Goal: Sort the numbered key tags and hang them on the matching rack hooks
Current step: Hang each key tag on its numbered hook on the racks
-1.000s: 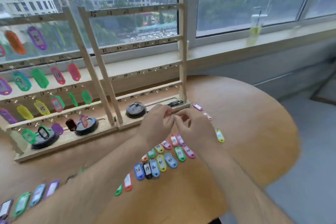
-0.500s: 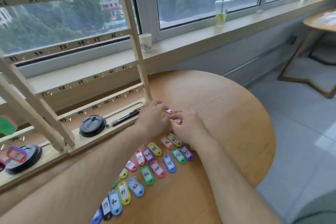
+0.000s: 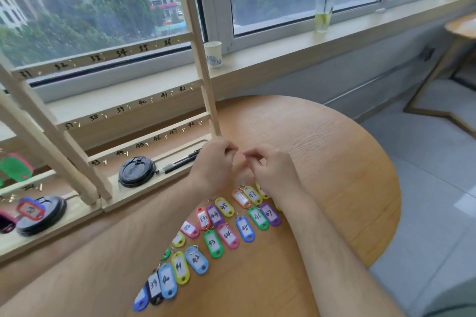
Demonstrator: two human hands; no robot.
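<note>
While L hand & R hand pinch pink key tag, long axis approx left-right, mostly hidden

Both forearms are bare. The left forearm enters from the lower left of the frame and the right forearm from the lower right, converging at frame centre. The left hand and right hand sit just beside each other, backs toward the camera. The fingers of both hands are curled, tips meeting on a pink key tag pinched between them.
</note>
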